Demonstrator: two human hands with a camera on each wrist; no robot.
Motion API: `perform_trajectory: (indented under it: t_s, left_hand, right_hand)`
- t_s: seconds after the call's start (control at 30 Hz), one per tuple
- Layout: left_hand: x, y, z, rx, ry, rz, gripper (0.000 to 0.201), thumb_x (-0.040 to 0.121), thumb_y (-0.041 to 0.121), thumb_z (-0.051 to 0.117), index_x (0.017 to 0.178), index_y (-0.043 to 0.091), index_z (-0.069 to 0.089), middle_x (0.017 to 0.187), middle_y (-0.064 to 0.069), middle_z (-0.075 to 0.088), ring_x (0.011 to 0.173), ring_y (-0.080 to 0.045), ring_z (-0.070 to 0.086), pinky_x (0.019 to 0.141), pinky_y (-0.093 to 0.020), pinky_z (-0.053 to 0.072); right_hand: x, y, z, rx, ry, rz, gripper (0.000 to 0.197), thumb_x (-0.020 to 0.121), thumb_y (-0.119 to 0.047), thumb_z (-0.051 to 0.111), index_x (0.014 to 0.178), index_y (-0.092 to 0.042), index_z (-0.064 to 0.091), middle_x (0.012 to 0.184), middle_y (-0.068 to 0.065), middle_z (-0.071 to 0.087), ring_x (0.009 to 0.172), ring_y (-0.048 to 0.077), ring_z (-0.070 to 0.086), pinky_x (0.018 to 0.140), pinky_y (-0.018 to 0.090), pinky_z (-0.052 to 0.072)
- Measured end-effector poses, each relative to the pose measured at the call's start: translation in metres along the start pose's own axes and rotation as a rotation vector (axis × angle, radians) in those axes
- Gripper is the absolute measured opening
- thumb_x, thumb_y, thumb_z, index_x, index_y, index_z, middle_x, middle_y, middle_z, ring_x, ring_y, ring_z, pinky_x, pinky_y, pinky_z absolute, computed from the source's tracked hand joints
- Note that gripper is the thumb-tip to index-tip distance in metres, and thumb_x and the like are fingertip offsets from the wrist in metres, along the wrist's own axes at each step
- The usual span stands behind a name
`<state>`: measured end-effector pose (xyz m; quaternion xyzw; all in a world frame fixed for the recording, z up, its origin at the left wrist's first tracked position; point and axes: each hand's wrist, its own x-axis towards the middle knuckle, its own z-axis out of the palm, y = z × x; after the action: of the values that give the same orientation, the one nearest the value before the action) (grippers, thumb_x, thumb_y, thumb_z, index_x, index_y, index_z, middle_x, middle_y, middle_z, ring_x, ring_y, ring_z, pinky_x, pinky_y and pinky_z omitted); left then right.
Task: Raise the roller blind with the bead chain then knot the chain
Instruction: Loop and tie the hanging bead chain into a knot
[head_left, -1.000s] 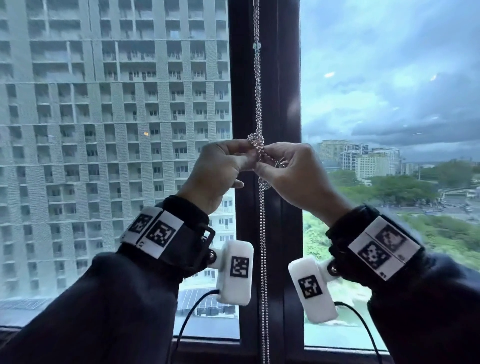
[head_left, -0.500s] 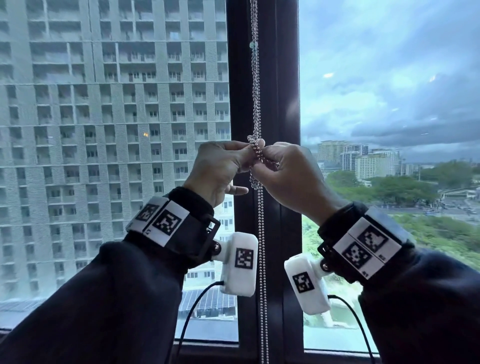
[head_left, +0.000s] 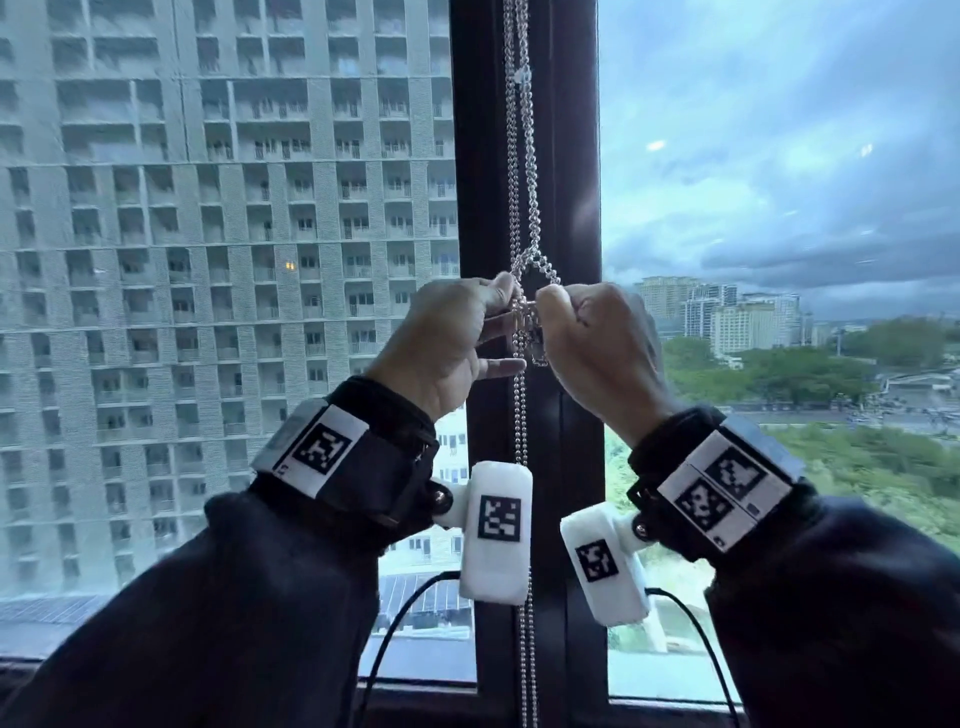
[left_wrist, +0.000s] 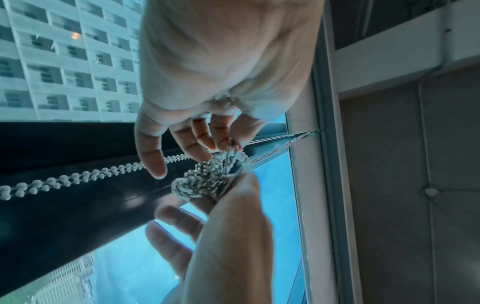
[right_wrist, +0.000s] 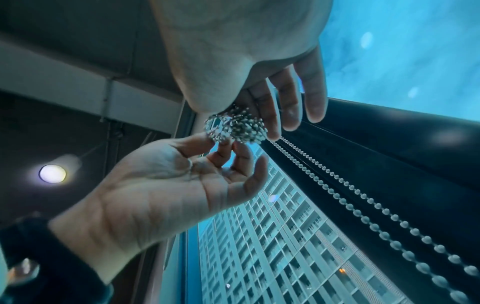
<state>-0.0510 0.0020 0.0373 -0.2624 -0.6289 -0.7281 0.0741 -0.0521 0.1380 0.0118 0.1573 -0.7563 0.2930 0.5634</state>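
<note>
Knotting step: left hand (head_left: 457, 332) and right hand (head_left: 592, 338) each pinch the bead chain (head_left: 522, 415) at a loose tangle of loops (left_wrist: 210, 174) before the dark window mullion (head_left: 483, 208); draw both sides apart evenly so the knot seats tight. Beyond the glass: a tower block (head_left: 208, 260), trees, cloudy sky

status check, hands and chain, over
Left hand and right hand both pinching the bead chain. Knot bunched between the fingers, loop above, not cinched. Nothing in the way.
</note>
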Motion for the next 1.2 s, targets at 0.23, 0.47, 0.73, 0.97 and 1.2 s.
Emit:
perform_trajectory:
  t_s: [0.23, 0.47, 0.73, 0.97, 1.2]
  left_hand:
    - [0.001, 0.002, -0.003, -0.085, 0.025, 0.025, 0.035, 0.093, 0.022, 0.058, 0.059, 0.022, 0.051, 0.058, 0.008, 0.053, 0.073, -0.013, 0.055, 0.082, -0.047, 0.046]
    - [-0.001, 0.005, -0.005, -0.143, 0.075, 0.133, 0.013, 0.088, 0.015, 0.068, 0.077, 0.015, 0.061, 0.042, 0.009, 0.034, 0.041, -0.008, 0.041, 0.055, -0.035, 0.055]
    - [-0.015, -0.019, -0.001, 0.162, -0.098, 0.135, 0.038, 0.096, 0.018, 0.057, 0.062, 0.023, 0.039, 0.047, 0.008, 0.023, 0.038, -0.01, 0.015, 0.044, -0.021, 0.012]
    - [-0.039, -0.044, 0.004, 0.306, -0.101, 0.248, 0.039, 0.096, 0.019, 0.058, 0.062, 0.002, 0.048, 0.048, -0.002, 0.029, 0.038, -0.012, 0.019, 0.039, -0.024, 0.015]
    - [-0.035, -0.064, -0.006, 0.408, -0.102, 0.271, 0.048, 0.093, 0.012, 0.058, 0.06, -0.014, 0.035, 0.054, -0.01, 0.033, 0.043, -0.018, 0.022, 0.044, -0.035, 0.014]
  right_hand:
    - [0.013, 0.008, 0.0, 0.158, -0.02, 0.079, 0.042, 0.089, -0.025, 0.048, 0.05, -0.016, 0.035, 0.045, -0.005, 0.034, 0.044, 0.013, 0.034, 0.046, 0.031, 0.027]
    - [0.019, 0.014, 0.006, 0.221, -0.041, 0.092, 0.04, 0.092, -0.024, 0.053, 0.058, -0.006, 0.044, 0.05, -0.006, 0.042, 0.049, 0.02, 0.054, 0.046, 0.049, 0.052]
    - [0.017, -0.009, 0.008, 0.997, -0.242, 0.342, 0.039, 0.092, 0.014, 0.033, 0.094, -0.003, 0.069, 0.079, 0.009, 0.068, 0.066, 0.013, 0.062, 0.056, 0.022, 0.051]
    - [0.007, -0.013, 0.011, 1.136, -0.355, 0.339, 0.016, 0.074, -0.007, 0.04, 0.069, -0.008, 0.055, 0.064, 0.003, 0.047, 0.061, 0.015, 0.043, 0.059, 0.026, 0.036]
    - [-0.009, 0.0, 0.034, 0.84, -0.357, 0.274, 0.041, 0.107, -0.024, 0.044, 0.067, -0.016, 0.05, 0.062, 0.001, 0.052, 0.058, 0.016, 0.044, 0.056, 0.026, 0.039]
